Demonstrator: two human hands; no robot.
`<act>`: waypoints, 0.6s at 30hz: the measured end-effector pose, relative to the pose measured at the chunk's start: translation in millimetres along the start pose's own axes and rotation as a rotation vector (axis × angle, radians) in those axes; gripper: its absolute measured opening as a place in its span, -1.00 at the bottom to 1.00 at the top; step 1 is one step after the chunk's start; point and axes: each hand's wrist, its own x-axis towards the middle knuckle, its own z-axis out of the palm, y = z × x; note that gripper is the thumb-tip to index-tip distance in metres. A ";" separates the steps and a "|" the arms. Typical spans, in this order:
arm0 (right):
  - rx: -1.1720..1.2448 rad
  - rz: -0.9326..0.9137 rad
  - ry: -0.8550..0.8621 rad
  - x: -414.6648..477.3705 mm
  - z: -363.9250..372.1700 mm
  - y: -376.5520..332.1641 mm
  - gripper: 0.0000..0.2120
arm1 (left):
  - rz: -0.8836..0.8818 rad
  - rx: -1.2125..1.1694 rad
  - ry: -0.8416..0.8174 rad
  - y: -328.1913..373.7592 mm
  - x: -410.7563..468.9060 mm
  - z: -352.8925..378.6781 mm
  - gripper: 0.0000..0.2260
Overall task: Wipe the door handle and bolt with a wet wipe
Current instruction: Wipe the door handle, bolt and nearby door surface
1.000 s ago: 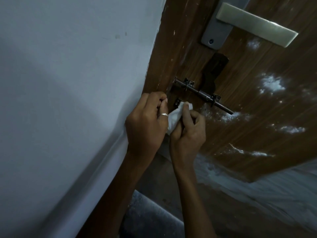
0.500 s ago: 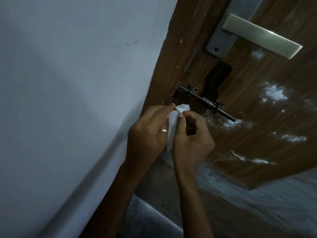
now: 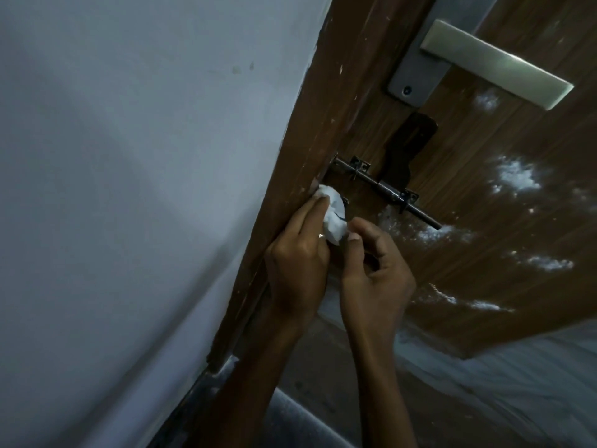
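Closest in, two bare forearms come up from the bottom of the view, and the wet wipe (image 3: 431, 218) is bunched up between the two hands, just below the bolt. The left hand (image 3: 298, 263) is pressed up along the door frame (image 3: 290, 189) with its fingers laid over the wipe, so the wipe is held there; the right hand (image 3: 376, 273) is curled loosely, thumb tip touching the wipe's lower edge, though it's kinda dark and whether it's actually pinched on that side can't be told. Just past the wipe, up and to the right, the sliding bolt (image 3: 384, 189) is seen lying on a slant, its long axis running from the frame end at upper left down to the free tip at lower right. The left hand is judged nearer the frame end, the right nearer the free tip, so a wipe along the rod would likely be started from the frame side. Farther up the door (image 3: 484, 221), well apart from both hands, the lever handle (image 3: 494, 64) is untouched.
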 end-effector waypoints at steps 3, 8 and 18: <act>-0.027 0.008 -0.011 -6.2 -6.9 8.5 -0.77 | -0.007 0.007 -0.033 7.6 6.7 8.7 -0.70; -0.004 0.059 -0.013 -9.7 -11.2 18.7 -0.77 | -0.113 -0.054 -0.097 5.3 0.9 14.3 -0.67; -0.043 0.045 0.006 6.7 7.3 10.7 -0.76 | -0.075 -0.047 -0.130 6.3 8.7 5.7 -0.69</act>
